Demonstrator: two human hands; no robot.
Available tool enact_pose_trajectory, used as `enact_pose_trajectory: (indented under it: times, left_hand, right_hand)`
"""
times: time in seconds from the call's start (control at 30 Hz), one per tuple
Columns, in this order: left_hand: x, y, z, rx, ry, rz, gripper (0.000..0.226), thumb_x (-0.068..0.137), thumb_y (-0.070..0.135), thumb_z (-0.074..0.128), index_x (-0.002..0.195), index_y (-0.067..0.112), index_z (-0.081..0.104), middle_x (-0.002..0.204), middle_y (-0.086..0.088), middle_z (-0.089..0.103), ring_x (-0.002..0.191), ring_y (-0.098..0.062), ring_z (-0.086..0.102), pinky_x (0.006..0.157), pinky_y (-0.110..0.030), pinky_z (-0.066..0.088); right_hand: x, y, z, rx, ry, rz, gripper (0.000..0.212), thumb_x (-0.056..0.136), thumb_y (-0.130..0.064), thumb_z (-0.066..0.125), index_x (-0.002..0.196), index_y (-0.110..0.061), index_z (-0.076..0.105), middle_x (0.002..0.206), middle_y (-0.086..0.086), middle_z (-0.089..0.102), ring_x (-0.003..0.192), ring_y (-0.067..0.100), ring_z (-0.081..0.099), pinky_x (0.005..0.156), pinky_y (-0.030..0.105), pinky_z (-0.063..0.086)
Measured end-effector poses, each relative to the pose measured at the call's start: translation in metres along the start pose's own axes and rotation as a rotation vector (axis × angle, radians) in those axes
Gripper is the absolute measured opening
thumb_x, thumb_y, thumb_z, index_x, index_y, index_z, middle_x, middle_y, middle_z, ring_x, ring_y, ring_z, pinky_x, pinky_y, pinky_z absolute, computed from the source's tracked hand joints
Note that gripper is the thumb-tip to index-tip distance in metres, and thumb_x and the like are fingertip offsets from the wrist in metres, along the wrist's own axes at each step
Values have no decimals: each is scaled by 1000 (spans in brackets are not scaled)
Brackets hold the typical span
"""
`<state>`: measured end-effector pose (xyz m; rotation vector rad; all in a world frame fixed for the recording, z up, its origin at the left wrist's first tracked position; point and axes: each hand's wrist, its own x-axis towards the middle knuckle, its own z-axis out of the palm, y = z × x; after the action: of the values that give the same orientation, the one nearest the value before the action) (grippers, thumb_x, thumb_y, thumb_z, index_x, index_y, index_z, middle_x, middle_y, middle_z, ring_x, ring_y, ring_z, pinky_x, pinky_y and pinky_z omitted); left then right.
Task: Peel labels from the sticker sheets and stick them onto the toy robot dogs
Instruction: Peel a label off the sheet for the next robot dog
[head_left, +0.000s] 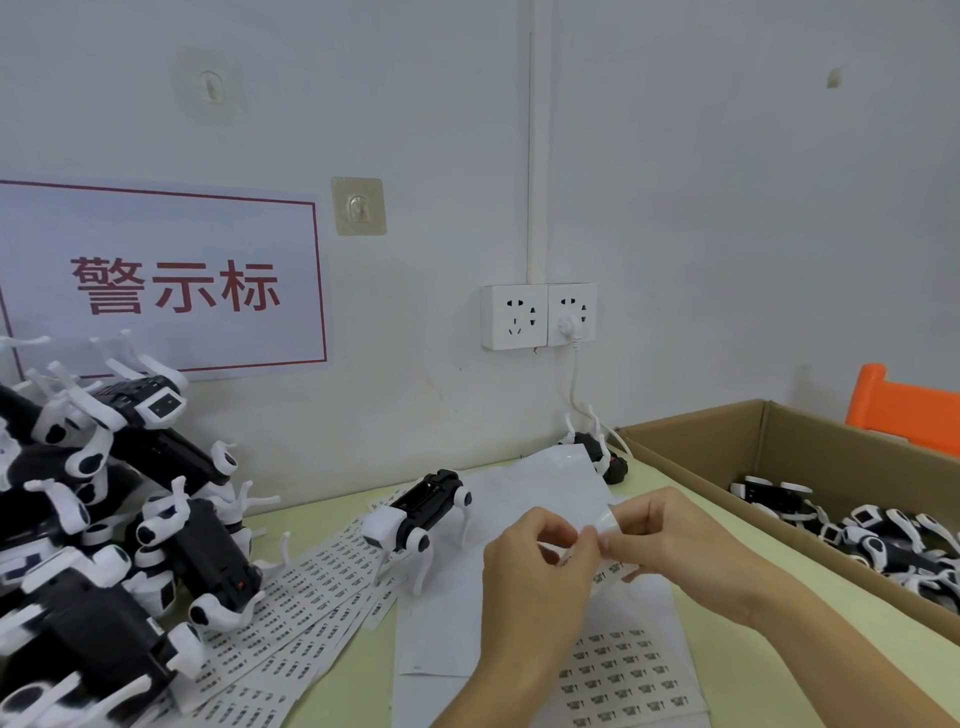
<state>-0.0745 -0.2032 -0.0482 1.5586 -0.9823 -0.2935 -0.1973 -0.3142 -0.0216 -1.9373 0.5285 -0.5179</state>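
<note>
Both the left hand (535, 551) and right hand (660, 535) pinch a sticker sheet (605, 525) mid-air; a hasty pull could tear or curl the label.

This is looking like a small assembly or packing workstation. Toy robot dogs (104, 493) are lying heaped on the desk (727, 597), more are filling a cardboard box (691, 452), and sticker sheets (311, 587) are spreading across it. A red-framed sign (161, 280) and wall sockets (537, 315) are sitting on the plain wall.

Pale table (737, 613) — sticker sheets (311, 587), robot dogs (104, 519), cardboard box (727, 457)
</note>
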Motion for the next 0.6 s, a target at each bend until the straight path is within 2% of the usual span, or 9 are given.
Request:
enact_pose_trajectory:
  times: [0.1, 0.23, 0.3, 0.37, 0.5, 0.6]
  left_hand:
    - [1, -1, 0, 22, 30, -18, 17, 92, 30, 66, 75, 26, 67, 76, 12, 69, 76, 5, 63, 58, -14, 49]
    - [5, -3, -2, -135, 58, -185, 17, 90, 19, 66, 73, 22, 69, 69, 12, 70, 64, 4, 64, 51, -11, 43]
    - [8, -7, -5, -183, 95, -239, 16, 90, 17, 67, 74, 20, 71, 71, 9, 71, 65, -1, 65, 55, -13, 45]
    - [11, -11, -10, -183, 150, -210, 17, 91, 16, 68, 74, 20, 72, 72, 7, 72, 70, -3, 66, 62, -16, 48]
    - [16, -22, -19, -84, 234, -110, 20, 92, 12, 66, 73, 18, 70, 69, 6, 69, 66, 2, 61, 58, -11, 44]
    - [21, -31, -20, -58, 231, -184, 21, 92, 12, 64, 72, 17, 69, 70, 5, 69, 61, -3, 60, 53, -13, 45]
  right_hand:
    - [-1, -1, 0, 4, -9, 13, 16, 95, -15, 65, 95, -15, 81, 98, 5, 78, 87, 14, 71, 72, 21, 50]
    - [0, -1, -1, -19, 15, 58, 14, 94, -15, 67, 93, -16, 81, 96, 3, 78, 85, 11, 71, 71, 21, 50]
    - [1, 0, -2, -27, 34, 85, 14, 94, -15, 67, 92, -16, 81, 95, 2, 78, 82, 10, 71, 69, 20, 51]
    - [1, 0, -3, -46, 50, 120, 14, 94, -16, 66, 93, -14, 80, 94, 1, 79, 82, 11, 71, 71, 22, 51]
    - [-1, 0, -17, -24, 29, 321, 21, 97, -15, 60, 92, 2, 72, 96, 11, 77, 85, 21, 71, 80, 31, 53]
    - [-8, -5, -28, -113, 4, 503, 26, 99, -18, 53, 101, -2, 73, 92, 10, 78, 80, 19, 72, 77, 30, 54]
